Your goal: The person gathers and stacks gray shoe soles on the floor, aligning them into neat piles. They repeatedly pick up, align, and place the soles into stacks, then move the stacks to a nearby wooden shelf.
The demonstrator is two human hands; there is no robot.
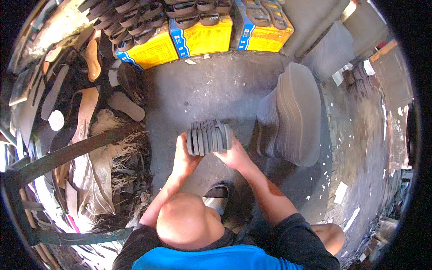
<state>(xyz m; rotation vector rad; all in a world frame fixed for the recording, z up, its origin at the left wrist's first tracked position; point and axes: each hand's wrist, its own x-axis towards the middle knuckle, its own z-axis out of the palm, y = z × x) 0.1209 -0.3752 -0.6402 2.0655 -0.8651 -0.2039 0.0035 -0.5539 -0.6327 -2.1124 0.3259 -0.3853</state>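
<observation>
Bundle of dark grey soles [209, 137] sits dead centre, stood on edge side by side, held above the grey floor [202, 90]. Left hand [184, 155] clamps the bundle's left end, fingers wrapped round the outer sole; right hand [234, 155] presses the right end from below, so the stack is squeezed between both palms. At 3 o'clock, close beside the bundle, a tall leaning stack of grey soles [292, 117] rests on the floor. At 12 o'clock, three yellow-and-blue boxes [202, 36] stand in a row, with dark sandals [135, 20] piled on top. At 9 to 10 o'clock, loose tan and brown insoles [87, 112] and scraps lie heaped beside a dark metal frame [72, 153]. At 6 o'clock, a sandal [218, 193] under the person's foot.
</observation>
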